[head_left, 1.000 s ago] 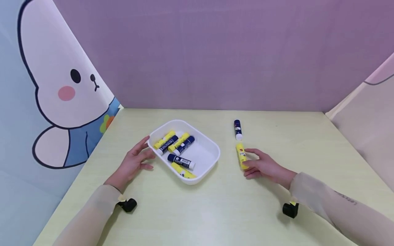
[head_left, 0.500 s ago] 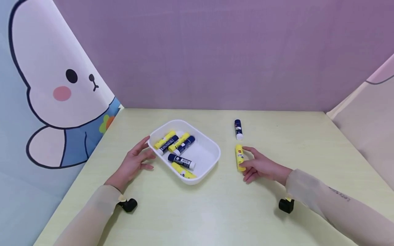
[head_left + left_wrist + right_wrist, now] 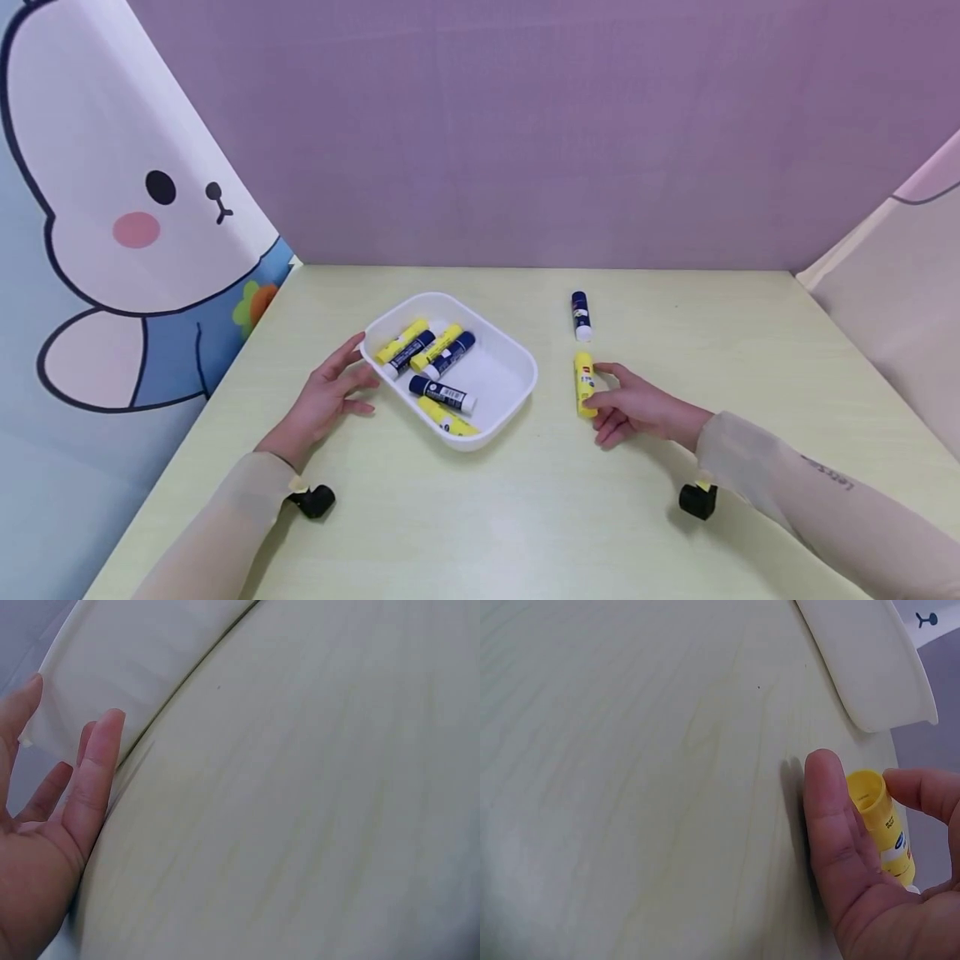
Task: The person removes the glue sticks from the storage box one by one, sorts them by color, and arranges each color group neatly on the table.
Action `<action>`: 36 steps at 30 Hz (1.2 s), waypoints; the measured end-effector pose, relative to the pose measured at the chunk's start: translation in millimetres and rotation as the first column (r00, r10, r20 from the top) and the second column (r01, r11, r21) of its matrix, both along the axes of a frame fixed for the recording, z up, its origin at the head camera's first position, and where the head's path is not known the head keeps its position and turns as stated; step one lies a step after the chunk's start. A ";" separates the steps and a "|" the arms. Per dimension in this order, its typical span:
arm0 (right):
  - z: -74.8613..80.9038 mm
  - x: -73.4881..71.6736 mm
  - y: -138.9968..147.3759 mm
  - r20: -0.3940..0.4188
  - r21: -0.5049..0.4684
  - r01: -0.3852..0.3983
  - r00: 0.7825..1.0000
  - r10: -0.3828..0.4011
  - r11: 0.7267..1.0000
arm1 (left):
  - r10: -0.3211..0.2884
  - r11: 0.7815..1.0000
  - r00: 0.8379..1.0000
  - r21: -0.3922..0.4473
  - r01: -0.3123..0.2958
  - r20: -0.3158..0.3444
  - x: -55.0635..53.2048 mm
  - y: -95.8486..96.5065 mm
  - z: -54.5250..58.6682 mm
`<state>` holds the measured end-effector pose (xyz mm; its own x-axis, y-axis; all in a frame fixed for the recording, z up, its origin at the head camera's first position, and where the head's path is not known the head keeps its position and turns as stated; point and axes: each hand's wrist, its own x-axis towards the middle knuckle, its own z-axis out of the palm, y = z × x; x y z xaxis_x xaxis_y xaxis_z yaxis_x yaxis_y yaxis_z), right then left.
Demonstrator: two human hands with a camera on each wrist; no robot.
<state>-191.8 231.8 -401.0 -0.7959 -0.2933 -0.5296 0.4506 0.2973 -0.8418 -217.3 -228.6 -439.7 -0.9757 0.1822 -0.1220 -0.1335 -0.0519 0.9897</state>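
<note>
At the left end of the white plastic tray (image 3: 510, 392), my left hand (image 3: 318, 400) has one fingertip right at the rim, its other fingers loose beside it. Inside the tray lie yellow glue sticks (image 3: 438, 346) and dark blue glue sticks (image 3: 442, 393), the blue ones with white ends. My right hand (image 3: 637, 407) pinches the near end of a yellow glue stick (image 3: 584, 379) that lies lengthwise right of the tray. The right wrist view shows a fingertip on the rim of this yellow stick (image 3: 889, 832). Beyond it, nearly in line, lies a dark blue glue stick (image 3: 581, 317).
The pale wood-look table (image 3: 480, 533) ends against a purple backdrop (image 3: 510, 133). On the left hangs a cloth with a cartoon rabbit (image 3: 135, 200); a light cloth (image 3: 892, 283) hangs on the right. A small black camera sits at each wrist.
The yellow glue stick in my right hand has straightened and shifted slightly left and nearer, lining up with the blue one. Over the last half second the hand is nearly still. My left hand stays put.
</note>
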 end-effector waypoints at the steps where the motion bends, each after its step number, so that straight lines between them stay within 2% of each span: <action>1: -0.8 0.1 0.3 0.000 -0.003 0.002 1.000 -0.002 1.000 | 0.001 1.000 1.000 0.001 -0.001 0.002 0.1 -0.2 -0.1; 9: -3.4 4.1 0.5 -0.011 -0.037 0.016 1.000 -0.017 0.999 | 0.005 1.000 1.000 0.001 -0.005 0.015 1.0 -1.0 -1.2; 17: -2.7 6.9 5.1 -0.062 -0.074 0.014 0.998 -0.018 0.997 | 0.004 1.000 1.000 0.005 -0.004 0.015 1.9 -1.2 -2.2; 29: 20.6 0.7 0.8 -0.163 -0.068 -0.016 0.987 0.005 0.998 | 0.007 1.000 1.000 0.003 -0.007 0.011 0.2 -2.0 -2.7; 36: 34.4 -5.4 -2.6 -0.249 -0.091 -0.051 0.968 0.027 0.995 | 0.008 1.000 1.000 -0.006 -0.008 0.016 -1.8 -1.8 -3.4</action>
<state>-197.2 229.1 -366.6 -0.8856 -0.3660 -0.2860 0.2148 0.2233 -0.9508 -219.0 -230.4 -443.1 -0.9751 0.1734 -0.1385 -0.1487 -0.0474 0.9877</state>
